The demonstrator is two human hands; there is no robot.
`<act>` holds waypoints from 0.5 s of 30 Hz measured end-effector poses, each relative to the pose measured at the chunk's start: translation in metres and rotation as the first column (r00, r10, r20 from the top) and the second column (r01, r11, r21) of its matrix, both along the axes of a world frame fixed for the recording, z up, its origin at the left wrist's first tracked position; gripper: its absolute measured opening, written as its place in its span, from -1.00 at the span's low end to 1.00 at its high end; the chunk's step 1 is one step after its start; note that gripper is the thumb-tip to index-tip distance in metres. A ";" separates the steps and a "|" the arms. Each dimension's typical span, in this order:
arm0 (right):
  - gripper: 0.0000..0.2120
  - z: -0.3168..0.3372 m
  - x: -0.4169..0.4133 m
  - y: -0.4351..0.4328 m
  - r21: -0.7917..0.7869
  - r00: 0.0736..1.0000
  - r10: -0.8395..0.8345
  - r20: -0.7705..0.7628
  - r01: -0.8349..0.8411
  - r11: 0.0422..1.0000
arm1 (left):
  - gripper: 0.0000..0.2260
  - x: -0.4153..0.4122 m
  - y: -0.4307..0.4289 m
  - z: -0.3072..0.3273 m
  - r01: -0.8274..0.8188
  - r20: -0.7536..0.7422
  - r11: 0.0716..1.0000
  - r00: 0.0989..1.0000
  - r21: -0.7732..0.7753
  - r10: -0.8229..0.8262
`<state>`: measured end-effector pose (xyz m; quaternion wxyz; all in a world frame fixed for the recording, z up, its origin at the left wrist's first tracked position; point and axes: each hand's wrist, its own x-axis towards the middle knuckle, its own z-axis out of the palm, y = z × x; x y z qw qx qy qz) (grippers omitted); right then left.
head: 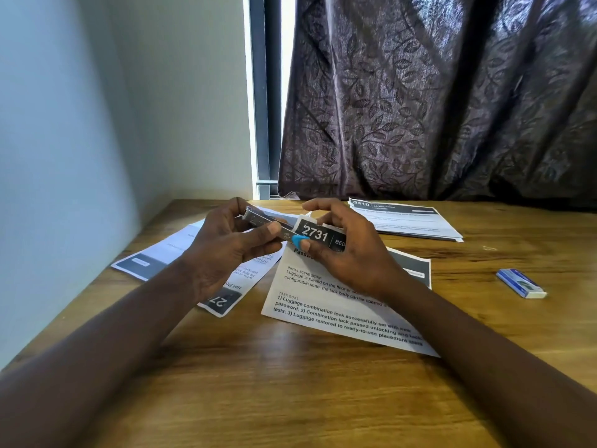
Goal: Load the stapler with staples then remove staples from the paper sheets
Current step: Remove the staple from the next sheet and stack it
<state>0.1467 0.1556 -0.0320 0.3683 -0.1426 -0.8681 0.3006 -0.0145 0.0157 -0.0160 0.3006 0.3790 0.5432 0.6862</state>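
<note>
My left hand [223,247] grips a silver metal stapler [263,221] with a blue tip, held above the table. The blue tip sits at the top left corner of a printed paper sheet [336,305] headed "2731". My right hand [349,247] pinches that raised corner between thumb and fingers; the rest of the sheet lies on the table. Where the tip meets the paper is partly hidden by my fingers. A small blue and white staple box [520,283] lies on the table to the right, apart from both hands.
More printed sheets lie on the wooden table [290,383]: one pair under my left hand [161,257] and a stack at the back right [407,218]. A wall runs along the left edge. A dark patterned curtain [436,98] hangs behind the table.
</note>
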 end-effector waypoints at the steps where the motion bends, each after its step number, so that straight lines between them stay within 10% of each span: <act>1: -0.52 0.001 0.001 0.001 -0.013 1.000 0.018 0.002 -0.018 1.000 | -0.65 0.000 0.000 0.000 -0.002 -0.002 1.000 1.000 -0.002 0.002; 15: -0.57 -0.009 0.004 0.009 -0.013 0.995 0.095 0.032 -0.094 0.995 | -0.43 -0.004 0.000 -0.006 -0.089 0.023 0.995 0.996 -0.036 0.090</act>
